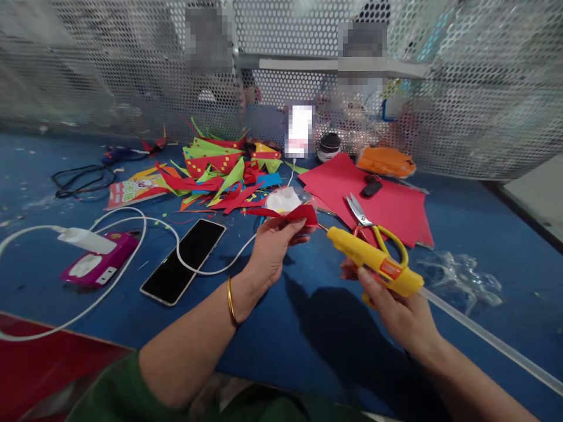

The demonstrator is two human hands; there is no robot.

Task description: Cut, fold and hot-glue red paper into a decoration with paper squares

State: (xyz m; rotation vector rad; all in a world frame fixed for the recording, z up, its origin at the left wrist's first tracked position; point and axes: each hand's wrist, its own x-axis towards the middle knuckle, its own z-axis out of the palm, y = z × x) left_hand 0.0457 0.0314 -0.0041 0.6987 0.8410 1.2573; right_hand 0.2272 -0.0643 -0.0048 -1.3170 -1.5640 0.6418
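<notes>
Between the thumb and fingers of my left hand (275, 243) is a folded piece of red paper (308, 215), held above the blue table (272, 328). My right hand (402, 310) wraps round the handle of a yellow hot glue gun (360, 249). Its nozzle points left and sits close to the red paper's right end; I cannot tell whether they touch. A long clear glue stick (488, 337) runs out of the back of the gun. Just behind the gun, scissors (387, 237) with yellow handles lie partly on red paper sheets (387, 202).
Coloured paper strips (233, 190) are heaped at the back. To the left lie a black-screened phone (185, 261), a purple power adapter (103, 261) and a looping white cable (206, 274). Crumpled clear plastic (466, 278) lies at right. A perforated metal screen (132, 82) stands behind the table.
</notes>
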